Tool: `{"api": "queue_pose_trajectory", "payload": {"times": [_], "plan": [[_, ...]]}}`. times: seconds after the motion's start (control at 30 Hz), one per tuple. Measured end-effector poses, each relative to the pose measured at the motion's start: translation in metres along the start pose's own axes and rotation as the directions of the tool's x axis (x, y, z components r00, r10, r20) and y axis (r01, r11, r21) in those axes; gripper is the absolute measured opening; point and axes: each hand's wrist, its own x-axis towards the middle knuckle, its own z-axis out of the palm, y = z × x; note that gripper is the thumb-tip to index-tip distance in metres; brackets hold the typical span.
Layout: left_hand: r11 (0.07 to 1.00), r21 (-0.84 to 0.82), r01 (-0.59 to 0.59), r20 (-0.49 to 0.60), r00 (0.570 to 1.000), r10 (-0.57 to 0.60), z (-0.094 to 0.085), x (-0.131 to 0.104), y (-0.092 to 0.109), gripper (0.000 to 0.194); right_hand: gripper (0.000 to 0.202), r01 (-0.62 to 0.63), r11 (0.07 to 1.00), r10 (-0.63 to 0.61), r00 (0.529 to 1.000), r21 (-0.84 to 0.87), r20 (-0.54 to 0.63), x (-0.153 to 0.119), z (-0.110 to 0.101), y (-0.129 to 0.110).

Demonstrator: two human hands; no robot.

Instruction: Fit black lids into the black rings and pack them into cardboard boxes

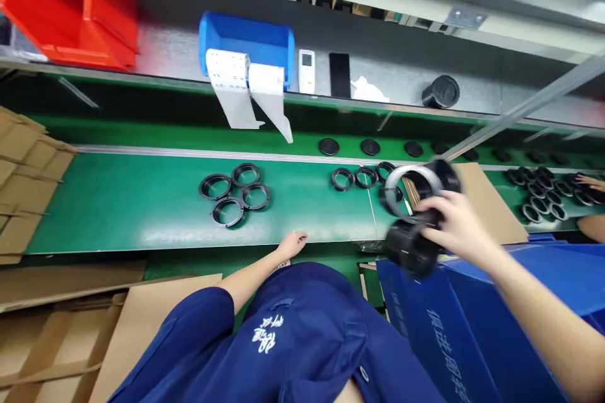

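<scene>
My right hand (456, 227) grips a stack of black plastic rings (416, 214), blurred by motion, above a blue corrugated box (454, 327) at my right. My left hand (292, 244) rests with loose fingers on the near edge of the green conveyor belt (142, 201) and holds nothing. Several black rings (235, 194) lie clustered on the belt to the left of that hand. Three more black rings (363, 176) lie in a row just left of the stack I hold.
Flat cardboard sheets (28, 164) lie at the left and under my lap. On the far shelf stand a red bin (70, 6), a blue bin (246, 41) with white label strips, a remote, a phone and a black cup. Black caps and rings line the belt's right, where another person's hand (590, 182) works.
</scene>
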Motion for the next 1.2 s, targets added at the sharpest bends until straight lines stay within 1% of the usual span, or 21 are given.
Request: {"api": "queue_pose_trajectory", "payload": {"times": [0.03, 0.07, 0.1, 0.13, 0.2, 0.27, 0.33, 0.4, 0.47, 0.5, 0.57, 0.67, 0.77, 0.8, 0.87, 0.93, 0.97, 1.0, 1.03, 1.1, 1.2], "plan": [[0.999, -0.043, 0.019, -0.034, 0.999, -0.021, -0.009, -0.005, -0.011, 0.034, 0.027, -0.048, 0.999, 0.047, 0.993, 0.011, 0.109, 0.020, 0.023, -0.016], [0.995, -0.087, 0.040, -0.067, 0.997, -0.045, -0.019, -0.012, -0.022, 0.034, 0.032, -0.111, 0.994, 0.104, 0.966, 0.015, 0.236, 0.041, 0.052, -0.035], [0.990, -0.129, 0.063, -0.101, 0.992, -0.076, -0.028, -0.019, -0.034, 0.033, 0.035, -0.174, 0.985, 0.160, 0.920, 0.006, 0.357, 0.063, 0.085, -0.054], [0.981, -0.170, 0.090, -0.134, 0.984, -0.114, -0.038, -0.028, -0.047, 0.033, 0.039, -0.231, 0.973, 0.212, 0.860, -0.017, 0.464, 0.084, 0.121, -0.073], [0.957, -0.244, 0.158, -0.204, 0.956, -0.210, -0.056, -0.047, -0.073, 0.030, 0.037, -0.265, 0.962, 0.258, 0.805, -0.065, 0.534, 0.122, 0.191, -0.106], [0.922, -0.305, 0.239, -0.270, 0.907, -0.324, -0.072, -0.069, -0.100, 0.028, 0.039, -0.310, 0.941, 0.331, 0.752, -0.137, 0.570, 0.150, 0.247, -0.126], [0.877, -0.357, 0.322, -0.321, 0.839, -0.439, -0.083, -0.093, -0.124, 0.027, 0.042, -0.350, 0.915, 0.398, 0.707, -0.200, 0.584, 0.169, 0.283, -0.135], [0.824, -0.405, 0.397, -0.351, 0.765, -0.540, -0.088, -0.114, -0.141, 0.025, 0.047, -0.369, 0.900, 0.432, 0.679, -0.232, 0.593, 0.181, 0.303, -0.135], [0.772, -0.452, 0.447, -0.359, 0.701, -0.616, -0.087, -0.129, -0.151, 0.024, 0.060, -0.366, 0.900, 0.432, 0.665, -0.239, 0.609, 0.188, 0.312, -0.129], [0.751, -0.474, 0.461, -0.357, 0.679, -0.642, -0.084, -0.133, -0.154, 0.024, 0.069, -0.356, 0.904, 0.422, 0.659, -0.236, 0.622, 0.189, 0.314, -0.125], [0.721, -0.508, 0.471, -0.343, 0.657, -0.671, -0.076, -0.134, -0.154, 0.025, 0.088, -0.324, 0.920, 0.387, 0.647, -0.222, 0.657, 0.186, 0.314, -0.113], [0.711, -0.529, 0.463, -0.325, 0.663, -0.674, -0.066, -0.122, -0.144, 0.027, 0.107, -0.270, 0.943, 0.326, 0.624, -0.196, 0.710, 0.168, 0.304, -0.093], [0.733, -0.515, 0.444, -0.334, 0.684, -0.649, -0.065, -0.100, -0.126, 0.026, 0.117, -0.237, 0.954, 0.294, 0.606, -0.186, 0.739, 0.148, 0.287, -0.073], [0.746, -0.503, 0.435, -0.344, 0.691, -0.635, -0.066, -0.093, -0.119, 0.026, 0.116, -0.227, 0.960, 0.274, 0.620, -0.166, 0.735, 0.145, 0.282, -0.066], [0.778, -0.473, 0.414, -0.370, 0.708, -0.602, -0.070, -0.076, -0.102, 0.028, 0.101, -0.274, 0.960, 0.237, 0.695, -0.054, 0.679, 0.150, 0.273, -0.048], [0.813, -0.440, 0.383, -0.396, 0.729, -0.558, -0.075, -0.058, -0.083, 0.033, 0.072, -0.377, 0.921, 0.256, 0.773, 0.096, 0.581, 0.172, 0.267, -0.025], [0.828, -0.425, 0.366, -0.407, 0.740, -0.535, -0.077, -0.049, -0.072, 0.036, 0.056, -0.438, 0.885, 0.296, 0.790, 0.158, 0.537, 0.189, 0.267, -0.011], [0.841, -0.412, 0.350, -0.415, 0.750, -0.515, -0.079, -0.041, -0.061, 0.038, 0.042, -0.500, 0.843, 0.348, 0.788, 0.199, 0.507, 0.208, 0.267, 0.005], [0.851, -0.402, 0.337, -0.420, 0.758, -0.499, -0.080, -0.033, -0.051, 0.041, 0.033, -0.557, 0.800, 0.402, 0.774, 0.225, 0.488, 0.228, 0.268, 0.021], [0.863, -0.392, 0.319, -0.427, 0.767, -0.478, -0.080, -0.021, -0.031, 0.048, 0.028, -0.667, 0.692, 0.510, 0.723, 0.277, 0.465, 0.267, 0.275, 0.053], [0.860, -0.403, 0.315, -0.445, 0.753, -0.484, -0.074, -0.021, -0.009, 0.056, 0.031, -0.808, 0.462, 0.645, 0.589, 0.366, 0.487, 0.314, 0.289, 0.088]]}}
